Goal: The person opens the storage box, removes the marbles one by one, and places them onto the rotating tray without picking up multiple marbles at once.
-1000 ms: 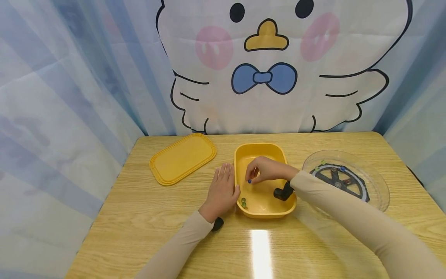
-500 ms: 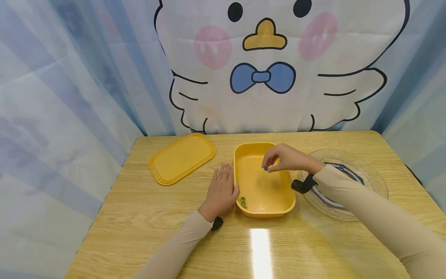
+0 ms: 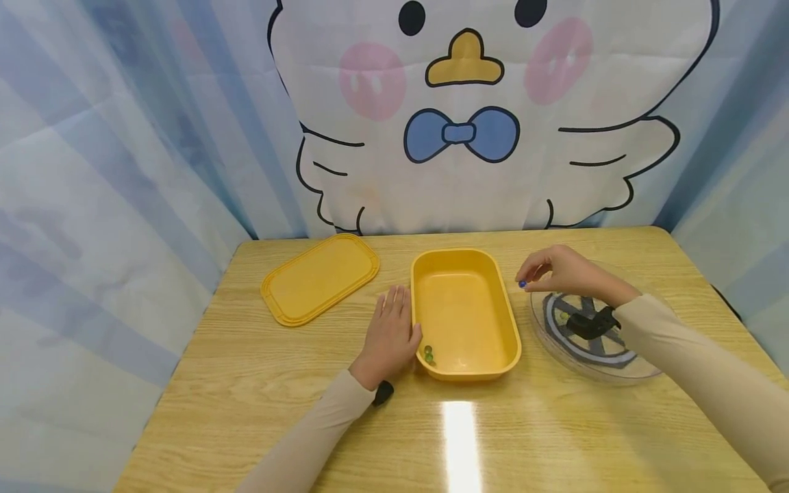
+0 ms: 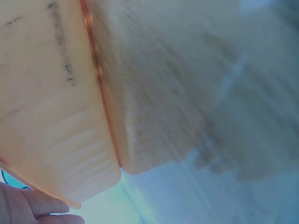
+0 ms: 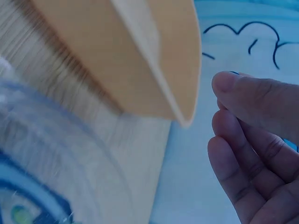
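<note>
In the head view my right hand (image 3: 562,271) pinches a small blue marble (image 3: 522,283) between thumb and fingertips. It hangs just right of the yellow tub (image 3: 466,375), over the left rim of a round clear dish (image 3: 644,375). The right wrist view hides the marble almost wholly behind the thumb. My left hand (image 3: 388,335) lies with straight fingers along the tub's left side, its thumb at the rim. A few green marbles (image 3: 428,354) sit in the tub's near left corner. Inside the dish are a black-and-grey wheel-like piece (image 3: 551,322) and a yellow-green marble (image 3: 564,316).
A flat yellow lid (image 3: 320,279) lies on the wooden table (image 3: 259,397) to the left of the tub. Behind the table's far edge hangs a curtain (image 3: 456,192) with a cartoon bird. My right forearm and the wrist camera cover part of the dish.
My right hand has lifted the blue marble from inside the tub and carried it right, past the tub's right rim to the dish. The left hand stays in place.
</note>
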Tool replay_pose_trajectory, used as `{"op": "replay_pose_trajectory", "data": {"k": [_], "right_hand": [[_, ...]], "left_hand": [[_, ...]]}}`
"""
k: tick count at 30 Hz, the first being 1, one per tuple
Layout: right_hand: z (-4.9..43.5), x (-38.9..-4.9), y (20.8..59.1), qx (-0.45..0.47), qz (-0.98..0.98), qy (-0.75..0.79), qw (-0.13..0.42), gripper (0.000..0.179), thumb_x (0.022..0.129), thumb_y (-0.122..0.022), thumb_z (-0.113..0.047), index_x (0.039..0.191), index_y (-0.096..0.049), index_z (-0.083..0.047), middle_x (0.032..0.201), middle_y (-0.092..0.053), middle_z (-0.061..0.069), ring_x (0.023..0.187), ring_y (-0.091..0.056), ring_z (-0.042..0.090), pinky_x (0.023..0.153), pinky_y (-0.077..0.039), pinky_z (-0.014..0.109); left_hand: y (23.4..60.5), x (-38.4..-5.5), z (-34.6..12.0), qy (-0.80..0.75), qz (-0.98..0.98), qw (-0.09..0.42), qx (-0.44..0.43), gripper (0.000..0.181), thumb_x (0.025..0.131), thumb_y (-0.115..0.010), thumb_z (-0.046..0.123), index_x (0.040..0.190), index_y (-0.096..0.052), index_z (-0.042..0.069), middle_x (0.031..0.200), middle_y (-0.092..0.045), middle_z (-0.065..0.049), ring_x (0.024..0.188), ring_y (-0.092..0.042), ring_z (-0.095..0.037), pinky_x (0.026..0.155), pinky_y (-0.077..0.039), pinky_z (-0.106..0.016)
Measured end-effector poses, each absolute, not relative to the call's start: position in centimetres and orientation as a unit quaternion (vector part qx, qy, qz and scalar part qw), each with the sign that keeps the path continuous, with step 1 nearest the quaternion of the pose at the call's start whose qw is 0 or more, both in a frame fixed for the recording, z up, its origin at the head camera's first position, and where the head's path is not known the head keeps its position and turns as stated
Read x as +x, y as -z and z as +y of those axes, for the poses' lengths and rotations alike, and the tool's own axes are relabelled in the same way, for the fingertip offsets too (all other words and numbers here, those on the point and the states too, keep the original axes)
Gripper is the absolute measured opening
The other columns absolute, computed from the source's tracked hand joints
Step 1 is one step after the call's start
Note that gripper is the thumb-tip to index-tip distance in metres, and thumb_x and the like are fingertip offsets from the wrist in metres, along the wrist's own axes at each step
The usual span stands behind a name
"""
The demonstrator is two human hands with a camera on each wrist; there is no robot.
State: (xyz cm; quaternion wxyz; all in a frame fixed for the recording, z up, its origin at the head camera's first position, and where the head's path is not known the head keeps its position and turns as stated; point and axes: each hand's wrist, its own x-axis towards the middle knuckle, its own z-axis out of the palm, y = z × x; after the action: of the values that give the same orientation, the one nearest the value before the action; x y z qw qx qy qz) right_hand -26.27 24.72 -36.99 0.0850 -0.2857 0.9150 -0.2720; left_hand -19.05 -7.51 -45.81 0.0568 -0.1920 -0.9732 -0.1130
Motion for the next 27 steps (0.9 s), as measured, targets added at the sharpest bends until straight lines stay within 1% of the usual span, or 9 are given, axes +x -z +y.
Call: {"op": "replay_pose_trajectory", "data": {"k": [7, 11, 14, 17, 22, 27], "right_hand": [[27.5, -26.2, 38.6, -0.256, 0.924, 0.273, 0.086, 0.014, 0.079, -0.072, -0.006, 0.093, -0.073, -0.008, 0.093, -0.072, 0.005, 0.077, -0.064, 0.007, 0.073, -0.056, 0.028], [28.5, -26.3, 39.9, -0.241, 0.928, 0.273, 0.079, 0.015, 0.079, -0.071, -0.004, 0.094, -0.074, -0.009, 0.096, -0.072, 0.007, 0.075, -0.062, 0.002, 0.069, -0.054, 0.022], [28.8, -26.3, 40.7, -0.237, 0.925, 0.285, 0.080, 0.015, 0.079, -0.070, -0.002, 0.093, -0.074, -0.007, 0.096, -0.071, 0.010, 0.074, -0.061, 0.001, 0.066, -0.053, 0.019], [29.0, -26.3, 41.6, -0.231, 0.923, 0.296, 0.089, 0.015, 0.079, -0.070, 0.001, 0.092, -0.073, -0.004, 0.092, -0.070, 0.010, 0.072, -0.060, 0.001, 0.065, -0.053, 0.019], [29.2, -26.3, 42.9, -0.218, 0.926, 0.293, 0.097, 0.012, 0.079, -0.070, 0.000, 0.090, -0.072, -0.003, 0.080, -0.069, 0.005, 0.067, -0.058, 0.001, 0.062, -0.052, 0.020], [29.0, -26.0, 43.3, -0.226, 0.923, 0.295, 0.102, 0.010, 0.078, -0.070, 0.001, 0.088, -0.072, -0.002, 0.077, -0.069, 0.006, 0.065, -0.059, 0.008, 0.059, -0.052, 0.022]], "left_hand": [[45.8, -19.1, -7.5, 0.111, -0.973, 0.057, -0.192, 0.061, 0.097, -0.041, 0.028, 0.145, -0.026, -0.006, 0.151, -0.029, -0.023, 0.144, -0.021, -0.032, 0.118, -0.017, -0.046], [45.8, -19.1, -7.5, 0.109, -0.973, 0.059, -0.193, 0.061, 0.097, -0.040, 0.028, 0.145, -0.027, -0.006, 0.151, -0.029, -0.023, 0.144, -0.021, -0.033, 0.118, -0.018, -0.046], [45.8, -19.1, -7.5, 0.107, -0.974, 0.060, -0.192, 0.060, 0.097, -0.040, 0.029, 0.145, -0.027, -0.006, 0.151, -0.030, -0.023, 0.144, -0.022, -0.033, 0.118, -0.018, -0.046], [45.7, -19.1, -7.5, 0.107, -0.974, 0.058, -0.192, 0.061, 0.098, -0.039, 0.029, 0.145, -0.027, -0.006, 0.151, -0.029, -0.023, 0.144, -0.022, -0.033, 0.118, -0.017, -0.046], [45.8, -19.1, -7.5, 0.105, -0.975, 0.053, -0.190, 0.061, 0.098, -0.038, 0.030, 0.146, -0.025, -0.006, 0.152, -0.028, -0.022, 0.144, -0.020, -0.032, 0.118, -0.016, -0.046], [45.8, -19.1, -7.5, 0.107, -0.975, 0.052, -0.190, 0.061, 0.098, -0.039, 0.030, 0.146, -0.025, -0.005, 0.152, -0.028, -0.022, 0.145, -0.019, -0.032, 0.118, -0.016, -0.046]]}}
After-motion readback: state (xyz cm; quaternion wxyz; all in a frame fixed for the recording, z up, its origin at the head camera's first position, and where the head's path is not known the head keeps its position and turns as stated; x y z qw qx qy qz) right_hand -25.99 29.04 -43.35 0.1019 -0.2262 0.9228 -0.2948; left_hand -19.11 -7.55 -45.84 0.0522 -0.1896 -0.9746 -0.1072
